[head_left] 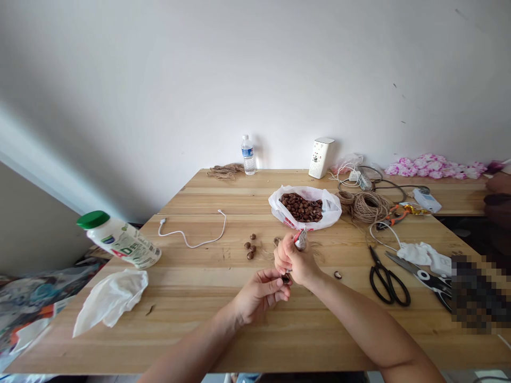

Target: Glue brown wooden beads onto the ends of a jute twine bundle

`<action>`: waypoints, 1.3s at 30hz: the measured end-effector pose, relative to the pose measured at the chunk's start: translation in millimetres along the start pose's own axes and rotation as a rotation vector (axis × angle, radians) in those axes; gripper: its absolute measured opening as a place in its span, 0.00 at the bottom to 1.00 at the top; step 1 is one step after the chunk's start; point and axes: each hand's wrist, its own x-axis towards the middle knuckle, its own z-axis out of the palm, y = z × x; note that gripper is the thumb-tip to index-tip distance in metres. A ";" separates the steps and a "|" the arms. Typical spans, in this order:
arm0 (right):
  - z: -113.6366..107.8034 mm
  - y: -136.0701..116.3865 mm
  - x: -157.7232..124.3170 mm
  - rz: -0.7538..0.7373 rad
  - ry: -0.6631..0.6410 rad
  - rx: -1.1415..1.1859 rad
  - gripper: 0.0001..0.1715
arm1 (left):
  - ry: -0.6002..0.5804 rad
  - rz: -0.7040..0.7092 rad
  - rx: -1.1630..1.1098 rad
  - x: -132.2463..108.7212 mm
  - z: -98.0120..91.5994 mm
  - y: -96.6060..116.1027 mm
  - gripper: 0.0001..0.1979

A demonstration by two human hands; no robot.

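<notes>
My left hand [263, 290] is closed, pinching a dark brown nutshell [285, 278] between thumb and fingertips. Just above it, my right hand [297, 260] is wrapped round a small silver-and-red object [301, 239], whose end sticks out above the fist; the rest is hidden by the fingers, so its kind is unclear. Both hands meet over the tabletop, the right one's lower side close to the nutshell. Several round brown nuts [250, 255] lie left of the hands. A broken shell ring [337, 275] rests to the right. Behind stands a white plastic bag [333, 207] full of brown nuts [299, 206].
Black-handled scissors [385, 282], larger scissors [423, 276], a twine coil [369, 206] and pliers [395, 217] lie right. Leftward are a white cable [191, 244], a green-capped bottle [128, 242] and a tissue [112, 298]. A water bottle [248, 157] stands at the back. A person sits far right.
</notes>
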 end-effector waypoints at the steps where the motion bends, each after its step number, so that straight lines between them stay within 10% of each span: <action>1: 0.3 -0.3 0.0 0.003 0.006 -0.009 0.25 | 0.000 -0.003 0.001 -0.1 0.1 0.1 0.09; 39: -4.8 -2.9 -0.3 -0.047 -0.073 -0.033 0.21 | -0.008 0.017 -0.006 -0.7 -3.1 -0.4 0.08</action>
